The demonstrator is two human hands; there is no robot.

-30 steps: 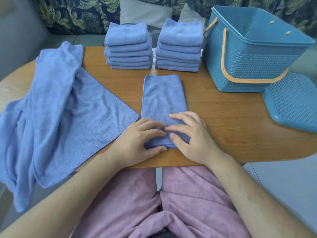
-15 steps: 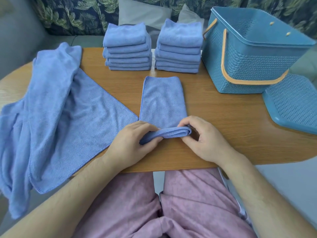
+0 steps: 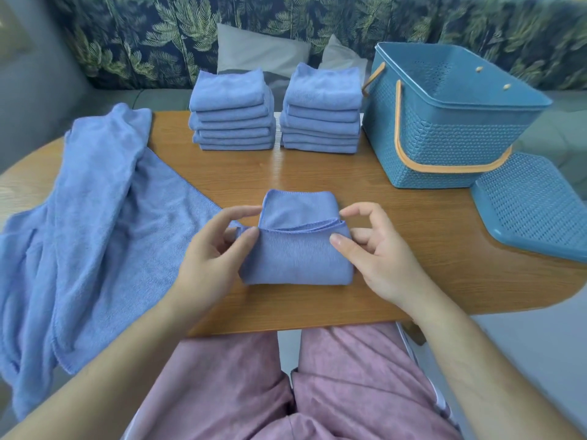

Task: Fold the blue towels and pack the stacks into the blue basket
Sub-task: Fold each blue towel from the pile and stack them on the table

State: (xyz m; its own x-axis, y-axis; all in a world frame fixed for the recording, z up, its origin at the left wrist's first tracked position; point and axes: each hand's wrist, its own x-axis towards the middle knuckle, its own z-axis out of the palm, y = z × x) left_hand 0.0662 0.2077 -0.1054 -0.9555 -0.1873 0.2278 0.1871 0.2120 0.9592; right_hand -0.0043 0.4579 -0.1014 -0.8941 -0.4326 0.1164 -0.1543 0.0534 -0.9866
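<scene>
**Asker:** Where was the towel, and what had changed?

**Describer:** The towel (image 3: 297, 258) lay at centre frame on the wooden table (image 3: 413, 249), near its lower edge. A second before, it was a long narrow strip running up the frame, with both hands flat on its near end. That near end had since been lifted and carried toward the far end, roughly halving the strip.

**Asker:** And the hands?

**Describer:** The left hand (image 3: 206, 249) pinched the upper layer's left corner between thumb and forefinger. The right hand (image 3: 378, 258) pinched the right corner, thumb on top and other fingers curled beside the edge.

**Asker:** Which way did it point?

**Describer:** The fold faced the bottom of the frame. The open edges faced the top, toward the two stacks (image 3: 232, 112). The upper layer stopped short of the lower layer's far edge. The long axis no longer ran up the frame. The packet looked nearly square, slightly wider left to right.

**Asker:** And the task?

**Describer:** This fold seemed almost finished. Loose towels (image 3: 95, 217) waited at left. The basket (image 3: 444, 144), at upper right, showed nothing inside.
</scene>
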